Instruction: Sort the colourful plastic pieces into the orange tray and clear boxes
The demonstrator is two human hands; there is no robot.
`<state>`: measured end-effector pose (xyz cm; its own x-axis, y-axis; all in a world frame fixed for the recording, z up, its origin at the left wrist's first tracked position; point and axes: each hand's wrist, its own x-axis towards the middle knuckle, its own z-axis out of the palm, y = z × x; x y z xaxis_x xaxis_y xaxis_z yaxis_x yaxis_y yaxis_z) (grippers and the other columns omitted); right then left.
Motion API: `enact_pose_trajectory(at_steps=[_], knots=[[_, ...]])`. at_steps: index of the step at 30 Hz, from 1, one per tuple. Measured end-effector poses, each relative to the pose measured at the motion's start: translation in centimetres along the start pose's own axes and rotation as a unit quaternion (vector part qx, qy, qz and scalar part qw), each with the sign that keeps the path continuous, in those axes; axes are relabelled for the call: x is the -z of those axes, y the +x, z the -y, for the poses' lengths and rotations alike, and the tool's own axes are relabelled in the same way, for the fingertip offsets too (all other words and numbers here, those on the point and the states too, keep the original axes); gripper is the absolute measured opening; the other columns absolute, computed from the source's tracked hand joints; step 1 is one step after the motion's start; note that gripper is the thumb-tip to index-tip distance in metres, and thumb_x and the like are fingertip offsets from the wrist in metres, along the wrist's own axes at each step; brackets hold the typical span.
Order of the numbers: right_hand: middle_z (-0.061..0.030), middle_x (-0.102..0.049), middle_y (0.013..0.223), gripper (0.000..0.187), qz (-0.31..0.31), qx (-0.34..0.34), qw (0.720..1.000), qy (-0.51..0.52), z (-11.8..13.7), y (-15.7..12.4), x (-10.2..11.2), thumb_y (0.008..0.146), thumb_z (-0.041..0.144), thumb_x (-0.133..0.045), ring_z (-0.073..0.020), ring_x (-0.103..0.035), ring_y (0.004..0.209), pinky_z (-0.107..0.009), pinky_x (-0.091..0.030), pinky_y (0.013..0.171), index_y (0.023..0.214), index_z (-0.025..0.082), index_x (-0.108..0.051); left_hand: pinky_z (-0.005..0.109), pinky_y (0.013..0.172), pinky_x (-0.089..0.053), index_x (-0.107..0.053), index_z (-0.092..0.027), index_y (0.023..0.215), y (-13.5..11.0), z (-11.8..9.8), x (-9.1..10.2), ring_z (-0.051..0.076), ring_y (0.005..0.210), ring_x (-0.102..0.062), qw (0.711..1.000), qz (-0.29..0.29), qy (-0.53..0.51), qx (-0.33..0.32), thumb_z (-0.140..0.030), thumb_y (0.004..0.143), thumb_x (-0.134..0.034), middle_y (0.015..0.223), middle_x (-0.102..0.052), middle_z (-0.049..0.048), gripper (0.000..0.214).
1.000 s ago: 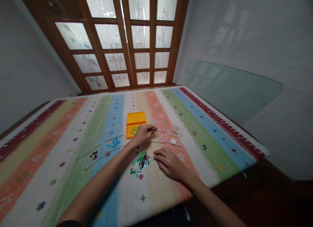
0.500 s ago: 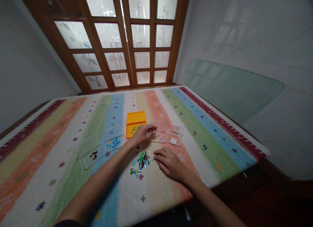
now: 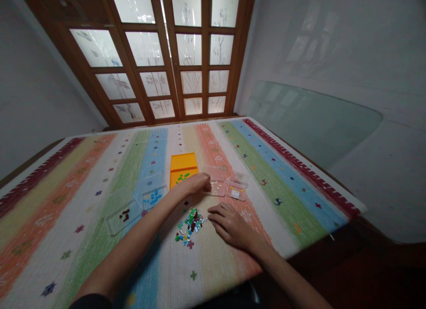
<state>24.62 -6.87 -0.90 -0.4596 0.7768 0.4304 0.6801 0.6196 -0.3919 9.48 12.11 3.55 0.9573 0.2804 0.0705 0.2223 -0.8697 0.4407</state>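
One left hand (image 3: 201, 183), fingers curled in, at clear rectangular plastic box (image 3: 218, 194); can't tell what its grip holds. Right hand (image 3: 229, 222), grip loosely open, just beside multicoloured small-brick pile (image 3: 193, 220) on striped-cloth-covered counter (image 3: 216, 264).

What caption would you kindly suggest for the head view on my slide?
Left hand at a clear box of pale pieces, right hand beside the mixed pile on a striped cloth.

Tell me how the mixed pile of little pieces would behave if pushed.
The mixed pile of little pieces would probably scatter, since it looks loose. Each is small, so likely light. Blocky shapes suggest sliding more than rolling.
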Motion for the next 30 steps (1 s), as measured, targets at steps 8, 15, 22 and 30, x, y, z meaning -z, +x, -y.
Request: enact_pose_trajectory(at_steps=[8,15,22,30], knots=[[-0.0133,-0.069,0.116,0.026,-0.005,0.008,1.000,0.003,0.0,0.1,0.1,0.094,0.009,-0.050,-0.0259,-0.060,0.106,-0.046,-0.052,0.094,0.113,0.017,-0.067,0.020,0.053,-0.033,-0.073,-0.015,0.062,0.7,0.2,0.0,0.010,0.053,-0.047,0.997,0.063,0.034,-0.008,0.004,0.070,-0.061,0.060,-0.060,-0.0010,0.024],[-0.0128,-0.069,0.115,0.026,-0.017,0.014,1.000,-0.002,-0.1,0.0,-0.1,0.095,0.009,-0.049,-0.0260,-0.060,0.105,-0.045,-0.052,0.092,0.112,0.017,-0.067,0.023,0.053,-0.032,-0.073,-0.015,0.062,0.5,-0.3,0.3,0.010,0.054,-0.046,0.996,0.070,0.060,-0.006,0.002,0.073,-0.063,0.064,-0.060,0.0002,0.022],[-0.0126,-0.069,0.114,0.024,-0.024,0.018,1.000,-0.004,0.0,0.1,0.0,0.095,0.009,-0.050,-0.0258,-0.060,0.104,-0.044,-0.052,0.092,0.111,0.016,-0.067,0.023,0.057,-0.036,-0.072,-0.017,0.068,0.3,-0.8,0.3,0.012,0.060,-0.052,0.996,0.058,0.070,-0.002,-0.001,0.076,-0.064,0.069,-0.060,0.0009,0.019],[-0.0121,-0.070,0.116,0.025,-0.015,0.013,1.000,-0.003,0.0,0.0,0.0,0.096,0.010,-0.051,-0.0263,-0.060,0.105,-0.045,-0.053,0.092,0.114,0.016,-0.067,0.024,0.068,-0.042,-0.066,-0.016,0.084,-2.0,-1.9,1.8,0.016,0.078,-0.058,0.997,-0.009,0.068,0.032,-0.002,0.082,-0.057,0.086,-0.061,0.0039,0.016]])
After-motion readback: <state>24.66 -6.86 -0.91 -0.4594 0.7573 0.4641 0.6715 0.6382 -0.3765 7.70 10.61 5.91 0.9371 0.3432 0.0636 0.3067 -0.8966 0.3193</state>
